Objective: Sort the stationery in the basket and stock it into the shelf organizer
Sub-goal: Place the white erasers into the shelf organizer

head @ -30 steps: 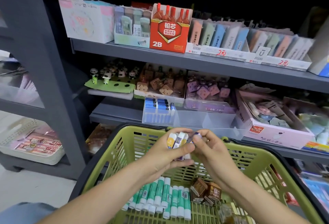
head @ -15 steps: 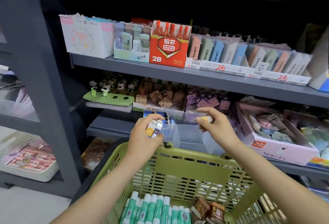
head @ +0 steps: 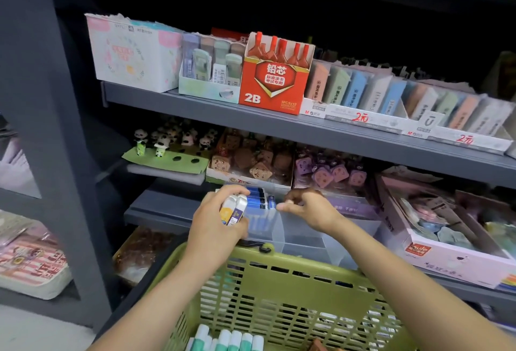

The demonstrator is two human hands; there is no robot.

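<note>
The left hand [head: 216, 218] gripped a small bundle of white-capped sticks [head: 234, 209] just over the clear organizer [head: 301, 234] on the lower shelf. The right hand [head: 305, 209], fingers curled, hovered above the compartment beside the blue sticks [head: 258, 197]; whether it held anything I couldn't tell. The green basket [head: 279, 275] sat right below, more sticks [head: 229, 341] lying inside.

Olive-green basket [head: 279, 281], blue items [head: 258, 197] in clear organizer [head: 301, 236], red box [head: 275, 82]
</note>
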